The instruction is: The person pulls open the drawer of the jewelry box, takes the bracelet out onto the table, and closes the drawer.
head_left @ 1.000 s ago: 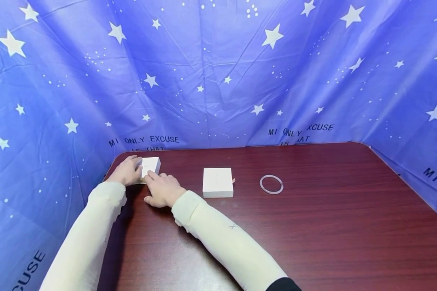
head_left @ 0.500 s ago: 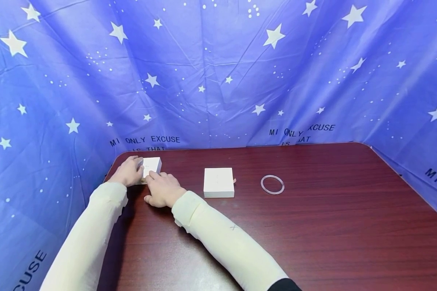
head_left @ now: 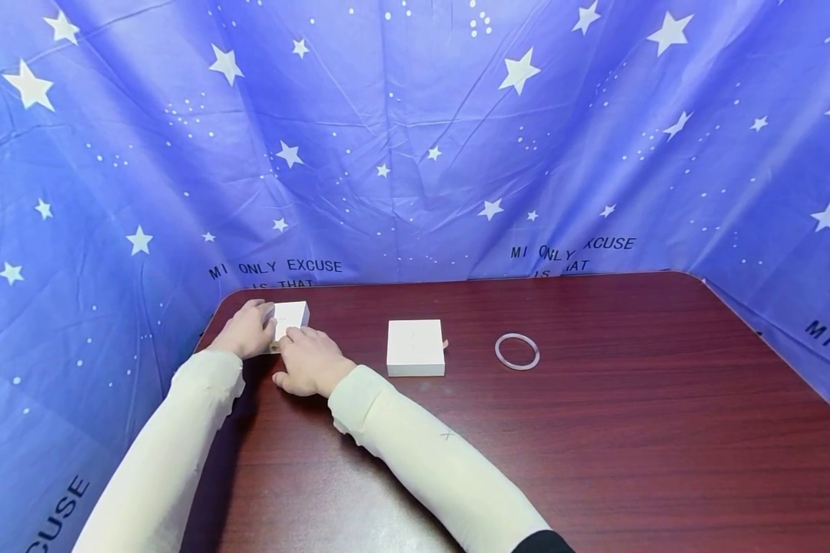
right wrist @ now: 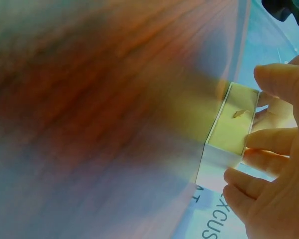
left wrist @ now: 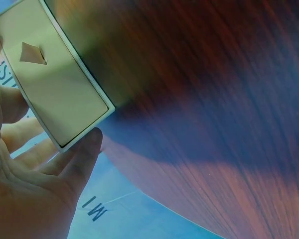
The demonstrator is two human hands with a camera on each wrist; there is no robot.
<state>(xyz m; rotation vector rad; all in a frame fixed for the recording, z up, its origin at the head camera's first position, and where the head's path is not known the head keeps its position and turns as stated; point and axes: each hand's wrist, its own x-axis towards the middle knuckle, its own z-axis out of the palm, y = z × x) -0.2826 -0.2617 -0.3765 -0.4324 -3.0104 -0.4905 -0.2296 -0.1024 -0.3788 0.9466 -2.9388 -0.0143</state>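
Note:
At the far left corner of the table sits a white box (head_left: 292,315), partly covered by both hands. My left hand (head_left: 244,330) grips its left side, thumb and fingers set around the edge. In the left wrist view, the near face of the box (left wrist: 57,74) is a pale panel inside a white rim, with a small ribbon tab (left wrist: 32,53) at its middle. My right hand (head_left: 313,361) lies at the box's near right corner, its fingers loosely extended and touching it. The right wrist view has those fingers (right wrist: 271,142) beside the box (right wrist: 231,124).
A second white box (head_left: 415,346) with a ribbon tab on its right side lies mid-table. To its right is a pale ring (head_left: 517,351). A blue star-printed curtain (head_left: 387,138) hangs along the back and sides of the dark red wooden table (head_left: 629,430).
Both hands and the box stay almost in place. The left hand and box appear very slightly farther right and lower in the head view.

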